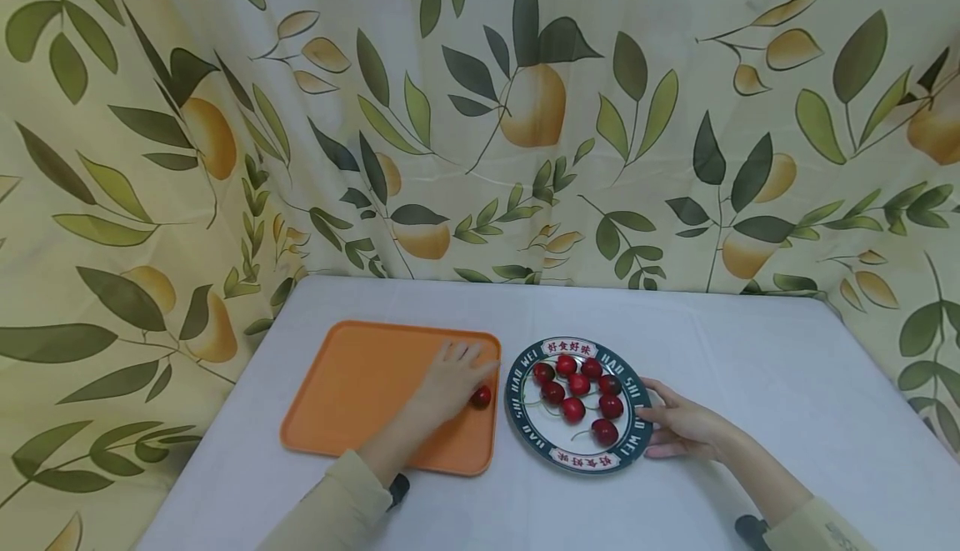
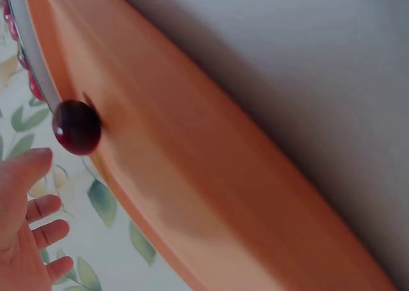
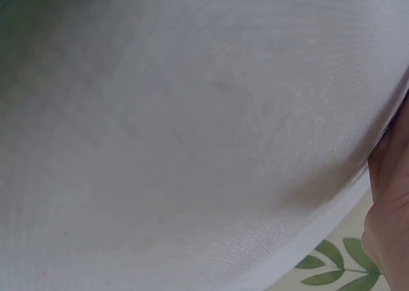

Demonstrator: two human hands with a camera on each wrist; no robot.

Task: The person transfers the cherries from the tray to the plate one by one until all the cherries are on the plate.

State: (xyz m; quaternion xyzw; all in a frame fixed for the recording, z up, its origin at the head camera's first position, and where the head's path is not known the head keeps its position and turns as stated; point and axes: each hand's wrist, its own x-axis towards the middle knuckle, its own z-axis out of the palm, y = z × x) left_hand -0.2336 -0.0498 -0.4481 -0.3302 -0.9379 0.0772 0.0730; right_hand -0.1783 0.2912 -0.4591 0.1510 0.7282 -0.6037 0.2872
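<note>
My left hand (image 1: 448,380) is over the right part of an orange tray (image 1: 360,393). A single dark red cherry (image 1: 481,397) lies in the tray beside that hand. Spread fingers show in the left wrist view, the thumb (image 2: 29,169) close to the cherry (image 2: 77,128) with a small gap between them. To the tray's right is a round plate (image 1: 531,443) with a dark lettered rim, bearing several cherries (image 1: 573,409) with stems. My right hand (image 1: 686,424) grips the plate's right rim, one digit lying over the edge.
A white cloth (image 1: 750,351) covers the table beneath tray and plate. The tray's right edge stands close to the plate's left rim. Behind the table hangs a curtain (image 1: 480,184) printed with leaves and fruit.
</note>
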